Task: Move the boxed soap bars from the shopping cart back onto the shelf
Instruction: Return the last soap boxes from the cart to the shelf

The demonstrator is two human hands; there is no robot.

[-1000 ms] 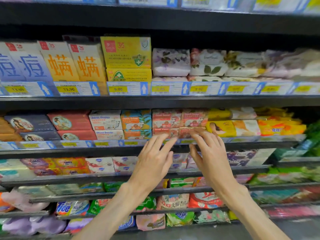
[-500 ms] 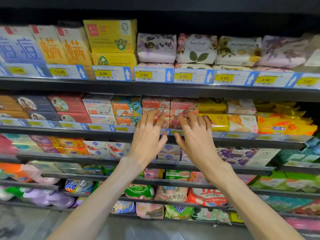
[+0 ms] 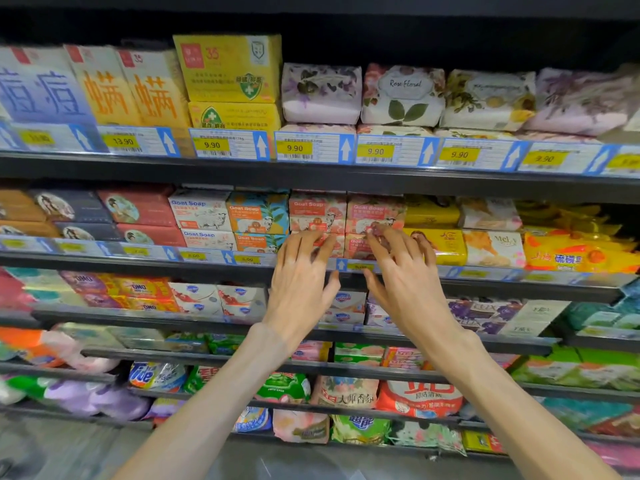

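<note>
pink Goat Soap boxes (image 3: pixel 348 212) | four seen, stacked two high, fronts outward | placed on shelf (image 3: pixel 311 271), just right of orange Goat Soap boxes (image 3: pixel 258 216) | lower pair partly hidden

Both bare forearms are reaching up and forward from the lower edge of the view, angling in toward each other so the two hands are sitting side by side at the middle of the picture, close but apart. The left hand (image 3: pixel 300 285) is showing its back, fingers straight, slightly spread and pointing up, thumb sticking out to the right. The right hand (image 3: pixel 406 282) is mirroring it, back toward the camera, fingers extended and fanned, tips bending a little forward, thumb jutting left toward the other thumb. Neither hand is curling round anything
</note>
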